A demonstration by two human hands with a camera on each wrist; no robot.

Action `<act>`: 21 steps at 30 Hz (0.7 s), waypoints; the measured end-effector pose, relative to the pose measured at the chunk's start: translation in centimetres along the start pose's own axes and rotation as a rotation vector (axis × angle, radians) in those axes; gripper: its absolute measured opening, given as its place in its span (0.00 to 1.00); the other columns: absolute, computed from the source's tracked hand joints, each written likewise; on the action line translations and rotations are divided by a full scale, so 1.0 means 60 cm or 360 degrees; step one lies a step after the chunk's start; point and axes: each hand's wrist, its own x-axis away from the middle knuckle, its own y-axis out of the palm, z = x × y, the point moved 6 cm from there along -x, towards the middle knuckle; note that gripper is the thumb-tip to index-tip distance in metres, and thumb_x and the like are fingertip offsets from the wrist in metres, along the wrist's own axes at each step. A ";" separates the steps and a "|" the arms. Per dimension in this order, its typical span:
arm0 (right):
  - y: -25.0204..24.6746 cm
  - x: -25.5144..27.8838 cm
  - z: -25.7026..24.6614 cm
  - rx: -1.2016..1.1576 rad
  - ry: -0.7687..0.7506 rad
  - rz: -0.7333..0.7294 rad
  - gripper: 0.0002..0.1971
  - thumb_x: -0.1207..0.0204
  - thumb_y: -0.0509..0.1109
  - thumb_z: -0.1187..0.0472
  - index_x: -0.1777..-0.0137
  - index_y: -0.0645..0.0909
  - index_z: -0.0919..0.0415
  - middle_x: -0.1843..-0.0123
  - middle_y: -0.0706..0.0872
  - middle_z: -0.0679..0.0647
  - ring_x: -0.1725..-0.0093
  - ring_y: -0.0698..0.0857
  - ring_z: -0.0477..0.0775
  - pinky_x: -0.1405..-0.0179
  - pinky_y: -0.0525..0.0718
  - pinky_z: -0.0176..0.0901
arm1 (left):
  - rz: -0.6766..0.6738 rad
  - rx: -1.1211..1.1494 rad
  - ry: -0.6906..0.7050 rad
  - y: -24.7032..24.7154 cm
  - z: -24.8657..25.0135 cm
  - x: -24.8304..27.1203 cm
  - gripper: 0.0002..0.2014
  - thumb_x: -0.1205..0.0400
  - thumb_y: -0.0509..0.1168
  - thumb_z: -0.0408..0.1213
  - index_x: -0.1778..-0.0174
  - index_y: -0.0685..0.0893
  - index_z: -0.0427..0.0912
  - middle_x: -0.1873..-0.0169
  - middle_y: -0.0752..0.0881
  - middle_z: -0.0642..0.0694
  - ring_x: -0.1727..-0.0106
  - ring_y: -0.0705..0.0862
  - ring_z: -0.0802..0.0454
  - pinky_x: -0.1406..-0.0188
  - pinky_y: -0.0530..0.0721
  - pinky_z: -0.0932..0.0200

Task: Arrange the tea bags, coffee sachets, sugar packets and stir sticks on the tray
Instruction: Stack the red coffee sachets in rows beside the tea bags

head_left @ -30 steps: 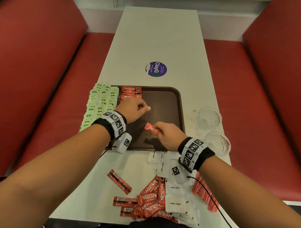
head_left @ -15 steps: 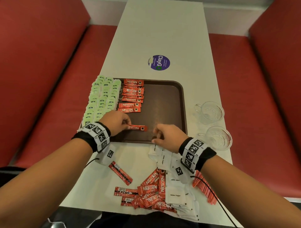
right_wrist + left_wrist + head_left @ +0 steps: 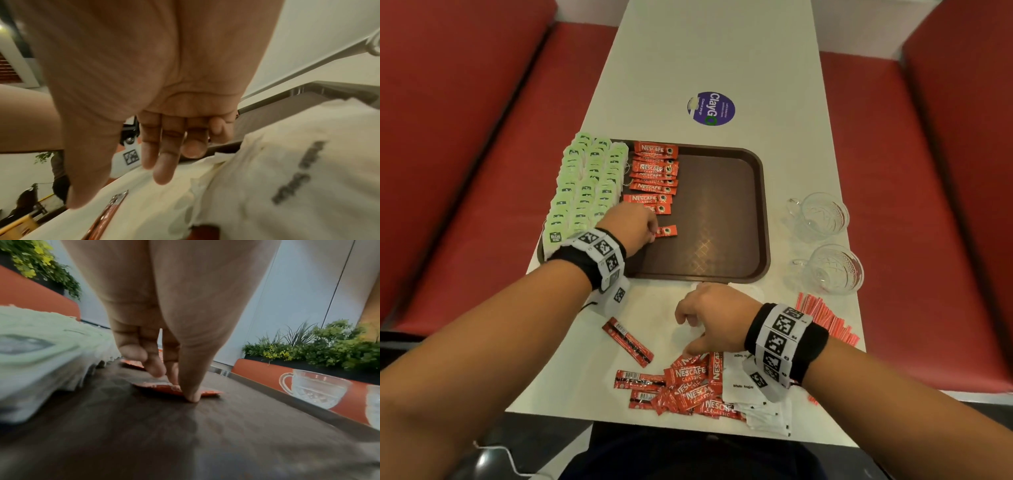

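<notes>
A brown tray (image 3: 722, 212) lies mid-table. Green tea bags (image 3: 585, 185) fill its left side in rows, with a column of red coffee sachets (image 3: 654, 168) beside them. My left hand (image 3: 650, 229) pinches one more coffee sachet (image 3: 667, 231) just below that column. In the left wrist view, the left hand (image 3: 182, 390) holds this sachet (image 3: 164, 388) flat against the tray floor. My right hand (image 3: 688, 332) hovers with relaxed fingers, holding nothing, over the loose coffee sachets (image 3: 688, 387). The right wrist view shows the right hand (image 3: 119, 188) beside white sugar packets (image 3: 287, 178).
White sugar packets (image 3: 753, 394) lie under my right wrist and red stir sticks (image 3: 825, 322) to its right. One sachet (image 3: 628, 341) lies apart on the table. Two glass cups (image 3: 820, 216) (image 3: 832, 269) stand right of the tray. Red benches flank the table.
The sachet passed from my right hand to my left. The left hand carried it up to the end of the coffee column. The right hand drew back off the tray to the loose pile.
</notes>
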 end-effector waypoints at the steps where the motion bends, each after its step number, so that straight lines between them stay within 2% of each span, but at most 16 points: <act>1: 0.004 0.001 -0.001 0.0028 -0.0005 0.0016 0.27 0.32 0.79 0.38 0.37 0.81 0.50 0.49 0.85 0.45 0.47 0.78 0.50 0.45 0.82 0.50 | 0.0022 -0.0031 -0.0024 -0.009 -0.003 -0.008 0.06 0.19 0.71 0.38 0.48 0.90 0.45 0.50 0.89 0.45 0.47 0.86 0.45 0.44 0.84 0.52; 3: 0.009 0.003 0.000 0.0067 -0.0009 0.0048 0.28 0.33 0.79 0.37 0.37 0.81 0.50 0.46 0.85 0.45 0.45 0.76 0.50 0.43 0.80 0.49 | 0.0057 -0.0059 -0.0057 -0.026 -0.013 -0.025 0.06 0.19 0.70 0.36 0.48 0.90 0.45 0.48 0.88 0.44 0.46 0.86 0.43 0.44 0.84 0.51; 6: 0.018 0.007 -0.001 0.0105 -0.0010 0.0038 0.29 0.33 0.78 0.35 0.36 0.81 0.49 0.45 0.84 0.45 0.44 0.75 0.50 0.43 0.79 0.49 | -0.0019 -0.0134 -0.0102 -0.033 -0.025 -0.043 0.07 0.19 0.72 0.34 0.47 0.89 0.44 0.41 0.82 0.42 0.40 0.83 0.40 0.42 0.81 0.49; 9: 0.026 0.008 -0.003 0.0150 -0.0010 -0.0013 0.30 0.34 0.77 0.33 0.36 0.80 0.48 0.45 0.84 0.46 0.45 0.75 0.50 0.42 0.79 0.50 | 0.0075 -0.0135 -0.0084 -0.041 -0.033 -0.059 0.08 0.23 0.76 0.34 0.49 0.91 0.45 0.39 0.79 0.40 0.41 0.82 0.38 0.45 0.81 0.51; 11: 0.033 0.007 -0.008 0.0204 -0.0020 -0.0075 0.30 0.35 0.77 0.32 0.39 0.80 0.48 0.46 0.84 0.46 0.46 0.74 0.50 0.42 0.80 0.52 | 0.0040 -0.0135 -0.0089 -0.038 -0.036 -0.063 0.08 0.22 0.75 0.35 0.48 0.91 0.44 0.40 0.80 0.41 0.41 0.82 0.39 0.44 0.81 0.52; 14: 0.044 0.006 -0.017 0.0325 -0.0068 -0.0164 0.31 0.36 0.77 0.30 0.41 0.80 0.50 0.47 0.83 0.47 0.48 0.73 0.51 0.44 0.79 0.52 | 0.0099 -0.0195 -0.0020 -0.041 -0.031 -0.072 0.08 0.19 0.69 0.37 0.46 0.90 0.41 0.45 0.86 0.41 0.43 0.84 0.40 0.45 0.84 0.50; 18: 0.059 0.005 -0.031 0.0466 -0.0132 -0.0212 0.34 0.37 0.77 0.29 0.39 0.80 0.51 0.46 0.83 0.48 0.46 0.73 0.52 0.42 0.76 0.53 | -0.0062 -0.0226 -0.0007 -0.043 -0.015 -0.078 0.07 0.21 0.73 0.32 0.48 0.91 0.44 0.45 0.86 0.43 0.43 0.85 0.40 0.51 0.79 0.56; 21: 0.067 0.002 -0.038 0.0527 -0.0156 -0.0225 0.34 0.37 0.77 0.30 0.38 0.80 0.52 0.46 0.82 0.49 0.45 0.74 0.53 0.40 0.76 0.54 | 0.0029 -0.0260 0.0032 -0.041 -0.010 -0.077 0.08 0.19 0.68 0.32 0.48 0.90 0.42 0.46 0.87 0.40 0.45 0.86 0.39 0.49 0.83 0.51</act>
